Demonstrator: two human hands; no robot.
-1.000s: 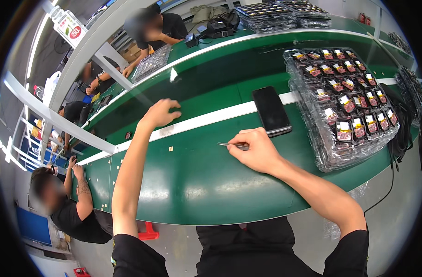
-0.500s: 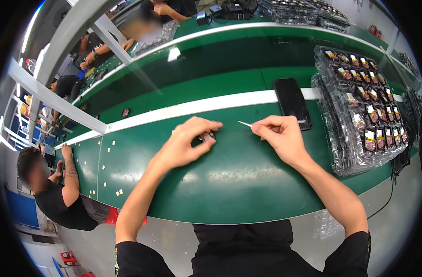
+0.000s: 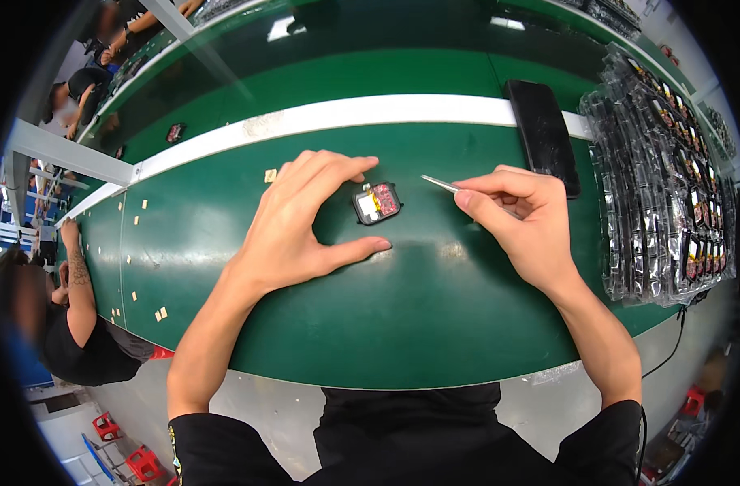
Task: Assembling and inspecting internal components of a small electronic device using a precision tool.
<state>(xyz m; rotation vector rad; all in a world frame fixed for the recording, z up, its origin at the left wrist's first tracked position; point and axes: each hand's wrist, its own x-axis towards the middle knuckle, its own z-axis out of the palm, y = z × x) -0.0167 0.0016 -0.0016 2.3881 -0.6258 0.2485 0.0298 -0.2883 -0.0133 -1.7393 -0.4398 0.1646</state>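
Note:
A small square smartwatch body lies on the green bench, its black casing showing a red circuit board, a white block and a bit of yellow. Around its left side my left hand is spread, thumb and fingers apart, holding nothing; the watch body sits in the gap between them. To the right of it, my right hand is closed round a pair of thin metal tweezers. Their tip points left toward the watch body and stays apart from it.
Stacked clear plastic trays with several similar units stand at the right. A black phone leans across the white rail. Small pale pieces are scattered at left, near another person. Red stools stand on the floor.
My left hand has opened wider, uncovering the watch body that it mostly hid before. The tweezers remain in my right hand. The whole view has shifted, with the phone and trays appearing farther right.

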